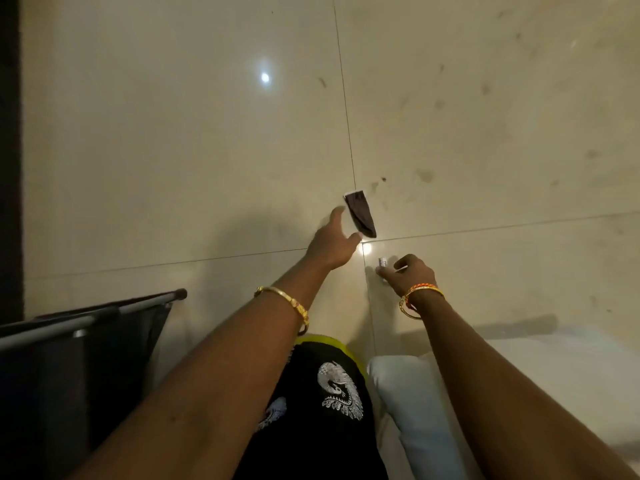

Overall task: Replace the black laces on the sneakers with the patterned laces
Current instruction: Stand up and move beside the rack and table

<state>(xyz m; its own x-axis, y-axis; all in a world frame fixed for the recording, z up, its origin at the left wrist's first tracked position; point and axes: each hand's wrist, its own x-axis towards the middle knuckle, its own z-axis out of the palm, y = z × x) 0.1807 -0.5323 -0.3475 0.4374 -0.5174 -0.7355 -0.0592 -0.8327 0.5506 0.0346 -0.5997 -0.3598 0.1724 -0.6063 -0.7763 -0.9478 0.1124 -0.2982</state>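
A small dark flat packet with a white edge lies on the glossy beige tile floor. My left hand stretches out toward it with the fingers spread. The thumb tip is right at the packet's near end, and I cannot tell whether it touches. My right hand hovers lower and to the right with its fingers curled. It pinches a small white piece that sticks out past the fingertips. Both wrists wear gold bangles.
A dark fabric bin on a metal frame stands at the lower left. A white cushion lies at the lower right. My black printed garment fills the bottom centre. A dark strip runs along the left edge.
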